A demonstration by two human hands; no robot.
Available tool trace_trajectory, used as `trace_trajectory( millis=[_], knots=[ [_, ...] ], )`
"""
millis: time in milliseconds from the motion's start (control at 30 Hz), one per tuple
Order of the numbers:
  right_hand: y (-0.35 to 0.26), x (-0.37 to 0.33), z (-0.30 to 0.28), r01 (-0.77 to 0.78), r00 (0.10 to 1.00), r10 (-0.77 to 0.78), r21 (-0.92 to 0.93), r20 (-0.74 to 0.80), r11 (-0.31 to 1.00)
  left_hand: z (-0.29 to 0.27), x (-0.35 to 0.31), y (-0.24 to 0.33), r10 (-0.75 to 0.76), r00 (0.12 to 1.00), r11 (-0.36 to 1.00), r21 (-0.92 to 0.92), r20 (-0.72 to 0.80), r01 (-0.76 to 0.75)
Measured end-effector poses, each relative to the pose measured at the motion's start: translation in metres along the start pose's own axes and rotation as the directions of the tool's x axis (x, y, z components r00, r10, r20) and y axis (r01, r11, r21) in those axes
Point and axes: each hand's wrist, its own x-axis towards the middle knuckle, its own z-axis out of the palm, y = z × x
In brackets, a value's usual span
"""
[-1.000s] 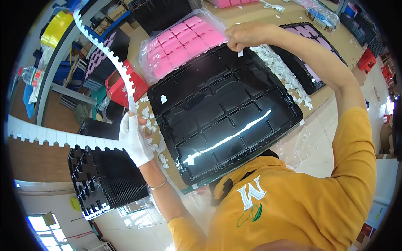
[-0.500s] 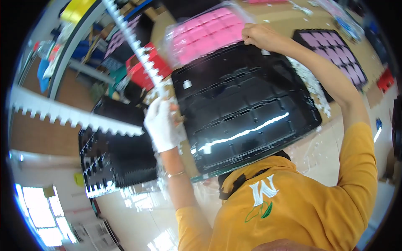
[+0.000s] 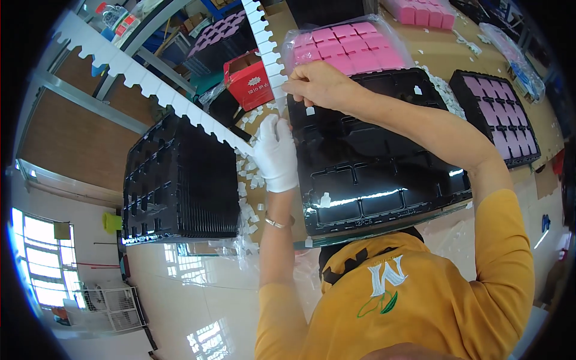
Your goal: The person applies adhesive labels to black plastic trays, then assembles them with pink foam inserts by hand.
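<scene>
My gloved left hand [image 3: 276, 153] is closed on a long white strip [image 3: 162, 99] with a notched edge. One length of the strip runs off to the upper left, another rises past the red box. My bare right hand [image 3: 321, 87] pinches at the edge of the rising length, just above the left hand. Whether a separate piece lies between its fingertips is hidden. Below both hands lies a black plastic tray [image 3: 360, 153] with moulded compartments. Small white tabs [image 3: 325, 200] sit on its surface, one near the right hand, one at the far right.
Left of the hands stands a tall stack of black trays [image 3: 186, 180]. White scraps [image 3: 249, 174] litter the cardboard-coloured table between. Beyond are a red box [image 3: 249, 81], pink foam blocks in clear plastic [image 3: 348, 48] and, at right, a black tray with lilac foam pieces [image 3: 501, 114].
My right hand has moved left, from the tray's far edge to the strip beside my left hand. The left hand still holds the strip, which has swung with it. The view has shifted.
</scene>
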Motion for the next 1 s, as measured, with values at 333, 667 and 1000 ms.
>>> trace_trajectory(
  millis=[333, 667, 1000],
  knots=[
    [-0.018, -0.103, -0.127, -0.088, 0.95, 0.138, -0.186, 0.279, 0.979, -0.057, 0.05, -0.059, 0.3, 0.953, 0.812, 0.513, 0.044, -0.279],
    [0.045, -0.224, -0.154, 0.289, 0.929, 0.092, -0.859, 0.358, 0.423, -0.096, -0.049, -0.033, 0.12, 0.992, 0.866, 0.485, 0.028, -0.118],
    [0.065, -0.264, -0.151, 0.198, 0.973, -0.193, -0.892, 0.128, 0.406, -0.089, -0.104, 0.03, 0.336, 0.91, 0.625, 0.665, 0.244, -0.409]
  ],
)
